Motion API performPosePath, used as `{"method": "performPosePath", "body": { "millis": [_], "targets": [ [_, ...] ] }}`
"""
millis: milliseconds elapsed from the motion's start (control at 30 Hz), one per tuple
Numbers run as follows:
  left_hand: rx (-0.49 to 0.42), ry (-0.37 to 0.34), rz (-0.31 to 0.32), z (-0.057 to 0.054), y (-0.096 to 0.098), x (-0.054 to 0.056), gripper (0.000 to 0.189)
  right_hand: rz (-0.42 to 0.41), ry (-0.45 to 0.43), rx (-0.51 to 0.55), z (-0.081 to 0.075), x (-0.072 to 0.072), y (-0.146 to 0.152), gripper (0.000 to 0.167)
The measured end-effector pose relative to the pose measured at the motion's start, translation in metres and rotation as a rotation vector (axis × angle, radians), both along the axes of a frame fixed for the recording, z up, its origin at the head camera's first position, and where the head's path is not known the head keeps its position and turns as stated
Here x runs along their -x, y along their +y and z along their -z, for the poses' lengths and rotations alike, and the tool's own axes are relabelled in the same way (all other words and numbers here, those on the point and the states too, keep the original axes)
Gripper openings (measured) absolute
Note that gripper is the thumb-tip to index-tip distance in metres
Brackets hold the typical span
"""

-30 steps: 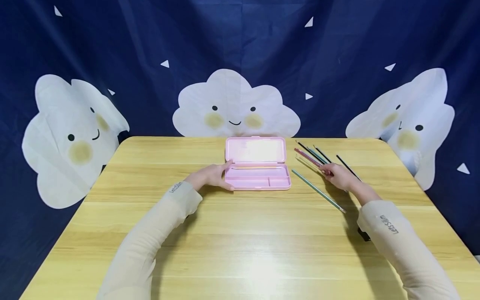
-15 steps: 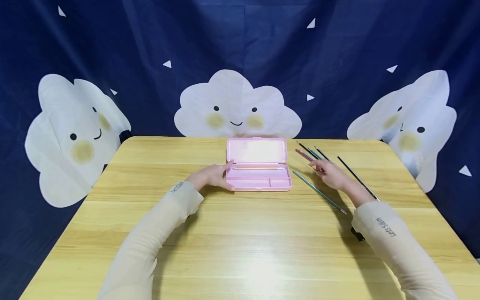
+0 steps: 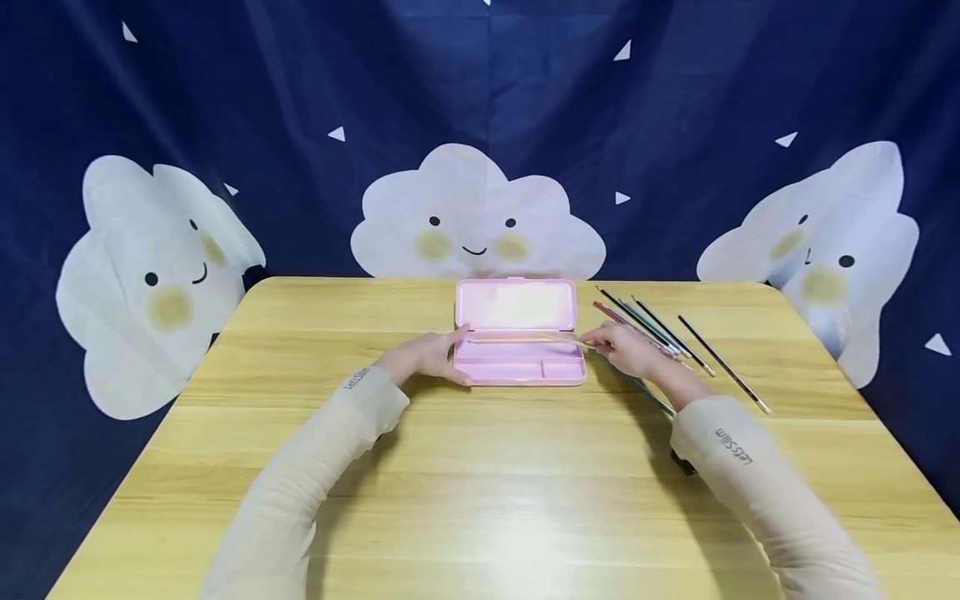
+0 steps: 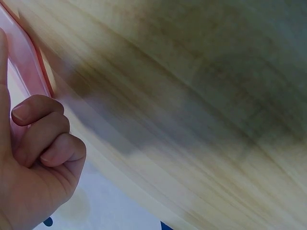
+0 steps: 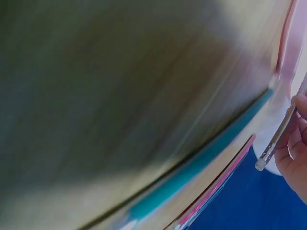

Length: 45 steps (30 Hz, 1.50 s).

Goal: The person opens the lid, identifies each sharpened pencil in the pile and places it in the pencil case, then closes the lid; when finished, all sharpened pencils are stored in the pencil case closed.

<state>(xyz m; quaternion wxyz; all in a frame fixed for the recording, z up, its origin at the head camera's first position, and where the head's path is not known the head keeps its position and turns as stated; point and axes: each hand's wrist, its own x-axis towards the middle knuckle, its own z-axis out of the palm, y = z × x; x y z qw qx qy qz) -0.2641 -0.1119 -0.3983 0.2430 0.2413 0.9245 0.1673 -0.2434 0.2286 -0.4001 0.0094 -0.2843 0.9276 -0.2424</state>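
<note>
A pink pencil case [image 3: 491, 368] lies with its lid raised at the back of the table, and a light orange pencil [image 3: 487, 340] rests in its long rear compartment. My left hand [image 3: 422, 356] grips the case's left end, thumb and index finger spread along it; the other fingers curl in the left wrist view. At the case's right end, my right hand [image 3: 628, 348] pinches a yellowish pencil [image 5: 276, 143] close to its eraser end. Its front part reaches over the rear compartment. Partly under that hand lies a teal pencil [image 3: 651, 397] on the table.
Right of the case, several pencils [image 3: 649, 320] lie in a loose bunch, black, red and teal among them. A separate black pencil [image 3: 723, 363] lies farther right. Behind the wooden table [image 3: 480, 467] hangs a dark blue curtain [image 3: 525, 83] printed with clouds.
My right hand has moved left from the pencil bunch to the case, carrying the yellowish pencil from there. The left hand has stayed on the case.
</note>
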Motion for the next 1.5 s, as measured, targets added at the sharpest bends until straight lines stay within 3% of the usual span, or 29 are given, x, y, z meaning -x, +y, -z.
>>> {"method": "performPosePath", "body": {
  "millis": [300,633,867,1133,1500],
  "targets": [
    [0.006,0.014,-0.011,0.001,0.001,0.001,0.108,-0.062,0.038,-0.022,0.002,0.011,-0.039,0.025],
    [-0.002,-0.003,-0.018,0.002,0.001,-0.001,0.108,-0.134,-0.012,-0.068,0.003,0.012,-0.067,0.024],
    [-0.016,0.014,-0.007,0.003,0.002,0.0,0.107,-0.149,0.01,-0.057,0.003,0.015,-0.076,0.023],
    [-0.008,-0.009,-0.024,0.003,0.004,0.001,0.109,-0.103,-0.02,-0.028,0.003,0.019,-0.077,0.025],
    [0.009,-0.008,-0.02,0.002,0.004,0.002,0.108,-0.131,-0.076,-0.034,0.008,0.021,-0.083,0.024]
  ]
}}
